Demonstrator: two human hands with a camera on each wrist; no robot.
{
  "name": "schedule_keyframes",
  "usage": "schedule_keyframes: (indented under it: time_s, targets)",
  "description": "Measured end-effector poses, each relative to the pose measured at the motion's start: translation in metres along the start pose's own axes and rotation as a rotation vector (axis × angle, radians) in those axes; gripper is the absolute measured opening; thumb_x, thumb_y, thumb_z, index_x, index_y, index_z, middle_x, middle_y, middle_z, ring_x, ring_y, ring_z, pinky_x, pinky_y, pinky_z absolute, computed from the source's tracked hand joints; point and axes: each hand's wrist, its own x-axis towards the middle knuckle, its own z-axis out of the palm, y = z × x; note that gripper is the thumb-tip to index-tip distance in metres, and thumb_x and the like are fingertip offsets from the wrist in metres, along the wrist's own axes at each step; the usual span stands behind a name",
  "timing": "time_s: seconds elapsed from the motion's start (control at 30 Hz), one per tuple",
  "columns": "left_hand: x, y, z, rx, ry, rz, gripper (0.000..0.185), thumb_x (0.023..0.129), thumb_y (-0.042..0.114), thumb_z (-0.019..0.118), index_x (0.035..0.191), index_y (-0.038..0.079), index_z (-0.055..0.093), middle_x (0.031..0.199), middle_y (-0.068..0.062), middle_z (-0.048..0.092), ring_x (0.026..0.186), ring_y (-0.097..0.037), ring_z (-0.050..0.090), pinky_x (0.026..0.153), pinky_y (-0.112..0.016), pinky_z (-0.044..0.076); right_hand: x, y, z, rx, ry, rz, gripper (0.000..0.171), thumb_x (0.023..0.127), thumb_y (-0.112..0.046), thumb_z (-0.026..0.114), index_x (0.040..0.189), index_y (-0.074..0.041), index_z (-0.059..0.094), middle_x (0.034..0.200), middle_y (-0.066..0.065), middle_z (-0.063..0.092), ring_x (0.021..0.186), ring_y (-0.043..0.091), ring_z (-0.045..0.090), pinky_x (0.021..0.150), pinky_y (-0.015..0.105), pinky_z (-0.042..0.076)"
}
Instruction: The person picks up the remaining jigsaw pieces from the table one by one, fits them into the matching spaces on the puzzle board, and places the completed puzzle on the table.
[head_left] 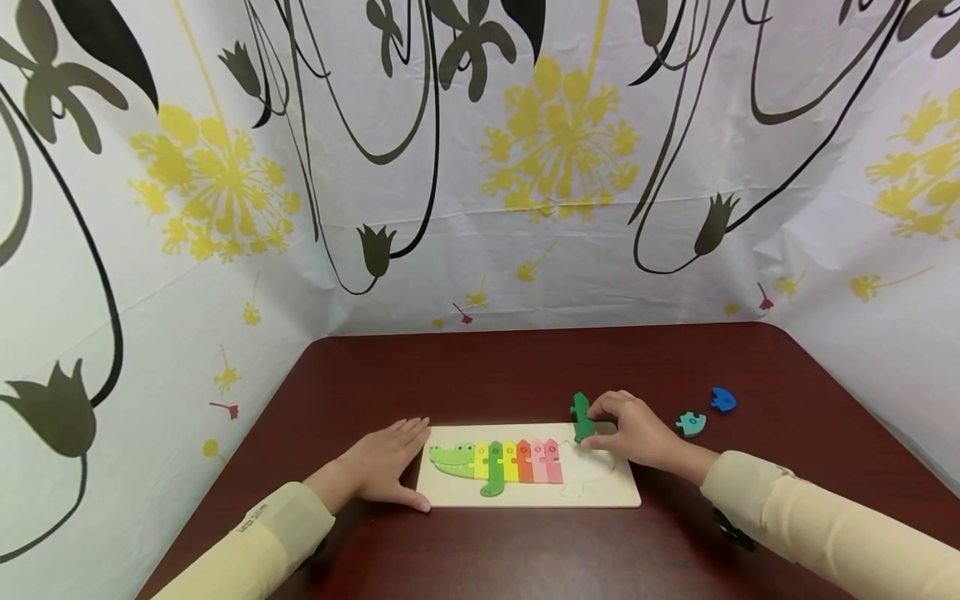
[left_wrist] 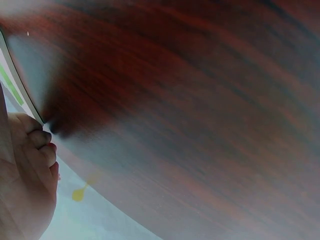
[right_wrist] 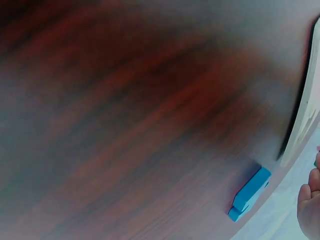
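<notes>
Dark-red wood forms the table (head_left: pixel 525 367), on which the pale puzzle board (head_left: pixel 600 496) is steadied at its left end by the left hand (head_left: pixel 386 471), fingers laid flat and straight. Above the board's empty right-hand recess, the dark-green piece (head_left: pixel 581 417) is pinched upright by the right hand (head_left: pixel 630 433); a clean fit would likely call for it to be laid flat and lined up beside the pink piece (head_left: pixel 553 461). Right of the board, apart from it, a teal piece (head_left: pixel 691 424) and a blue piece (head_left: pixel 723 400) are left lying.
</notes>
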Motion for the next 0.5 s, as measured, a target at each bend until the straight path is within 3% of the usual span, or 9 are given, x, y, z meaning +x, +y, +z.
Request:
schedule_keyframes:
  time_s: [0.5]
  targets:
    - [-0.001, 0.001, 0.000, 0.003, 0.000, 0.002, 0.120, 0.073, 0.090, 0.039, 0.152, 0.001, 0.027, 0.158, -0.015, 0.023, 0.145, -0.025, 0.022, 0.115, -0.038, 0.022, -0.014, -0.013, 0.005, -0.024, -0.053, -0.030, 0.036, 0.075, -0.039, 0.084, 0.099, -0.015, 0.069, 0.099, -0.009, 0.060, 0.097, 0.016, 0.055, 0.080, 0.039, 0.052]
